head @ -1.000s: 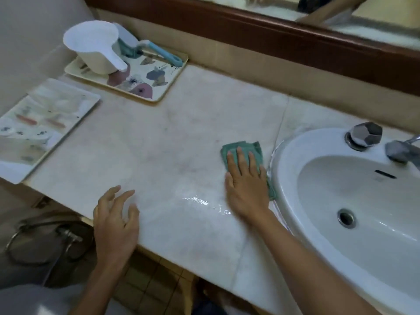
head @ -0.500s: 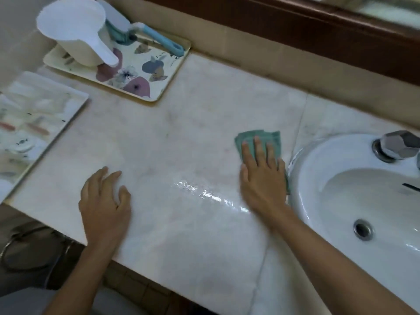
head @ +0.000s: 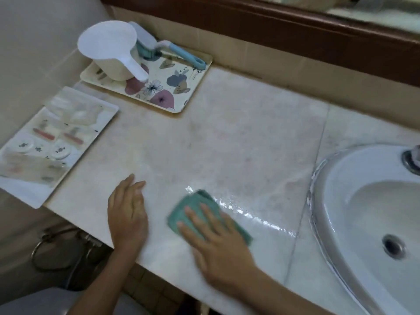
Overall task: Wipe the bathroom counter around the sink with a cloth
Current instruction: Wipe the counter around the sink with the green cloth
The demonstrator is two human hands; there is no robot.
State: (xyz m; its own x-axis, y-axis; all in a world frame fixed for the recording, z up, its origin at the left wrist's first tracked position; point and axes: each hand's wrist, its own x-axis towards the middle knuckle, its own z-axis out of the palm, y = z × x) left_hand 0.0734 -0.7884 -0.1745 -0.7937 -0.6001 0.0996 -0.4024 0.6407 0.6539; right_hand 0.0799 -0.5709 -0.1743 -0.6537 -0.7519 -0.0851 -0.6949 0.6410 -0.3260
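You have no words or numbers to read here. The flat white tray (head: 97, 130) on your left has small dark marks and little round shapes on it, but they are too blurry to tell if they are letters. The flower tray (head: 181, 109) at the back shows only pictures of flowers and leaves.

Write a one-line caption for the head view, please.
Right hand presses a folded teal cloth on the pale marble counter left of the white ceramic sink; left hand rests flat.
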